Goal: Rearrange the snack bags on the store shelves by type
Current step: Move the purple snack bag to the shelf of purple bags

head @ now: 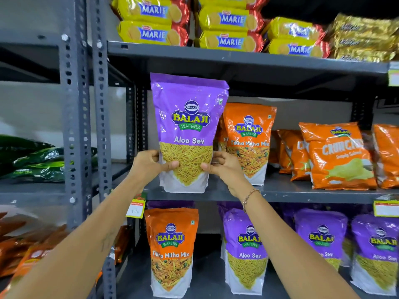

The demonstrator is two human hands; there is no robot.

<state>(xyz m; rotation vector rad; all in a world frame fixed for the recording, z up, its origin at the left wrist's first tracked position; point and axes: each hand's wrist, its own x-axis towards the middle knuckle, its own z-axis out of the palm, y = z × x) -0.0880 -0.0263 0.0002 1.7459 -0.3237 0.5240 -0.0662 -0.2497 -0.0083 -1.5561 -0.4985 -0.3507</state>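
The purple Balaji Aloo Sev bag stands upright at the front left corner of the middle shelf, its white base at the front edge and its top seal just under the shelf above. Both hands grip it low on its sides: the left hand pinches the left edge with its thumb across the clear window, and the right hand does the same on the right edge, so the bag is grasped by 2 hands at once. Whether the base rests on the shelf or hangs just clear of it cannot be told. Just beside it on the right stands an orange Tikha Mitha Mix bag, and further right lie orange Crunchex packs, so this purple bag looks like the odd 1 in an orange row. On the lower shelf the reverse holds: 1 orange Tikha Mitha Mix pouch stands at the left end beside at least 3 purple Aloo Sev pouches. The sensible step seems to be swapping these 2. To do it well, lift the bag straight out toward the front edge, keeping it upright so the tall top clears the shelf above and the neighbour is not tipped. A low grip on a tall, slick pouch can let it flop, so sliding 1 hand higher would likely steady it.
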